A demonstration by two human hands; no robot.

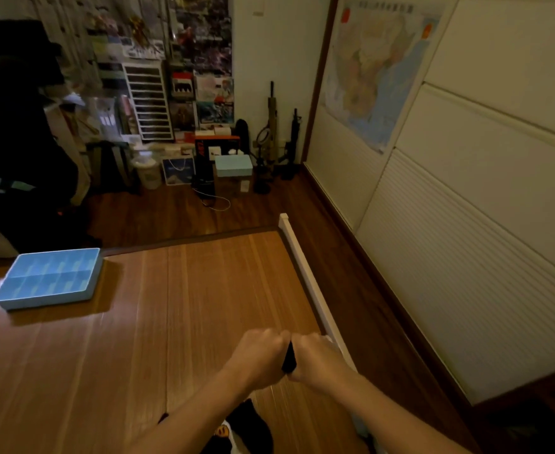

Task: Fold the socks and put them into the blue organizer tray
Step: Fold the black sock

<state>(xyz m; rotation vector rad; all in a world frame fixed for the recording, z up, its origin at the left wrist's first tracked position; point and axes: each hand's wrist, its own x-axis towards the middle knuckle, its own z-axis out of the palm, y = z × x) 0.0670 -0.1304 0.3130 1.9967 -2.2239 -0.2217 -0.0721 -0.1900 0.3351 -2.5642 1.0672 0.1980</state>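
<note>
Head view, grip: my left hand (pixel 260 352) and right hand (pixel 316 355) curl knuckle to knuckle, pinching a black sock (pixel 289 358) between them.
Sock axis: the strip I can see runs 12 to 6.
Tray: the blue organizer tray (pixel 50 277) sits well apart at 10 o'clock on the wooden table (pixel 184 309); my left hand is nearer.
Hidden: my fingers cover most of the sock, so I cannot tell how far it is folded.
Cut off: the sock pile (pixel 248 427) at 6 o'clock, by my forearms and the frame edge.

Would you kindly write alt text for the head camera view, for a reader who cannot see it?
The left hand and right hand together hold a black sock over a wooden table. A blue organizer tray sits at the table's far left, its compartments looking empty. More socks lie below the forearms.
</note>
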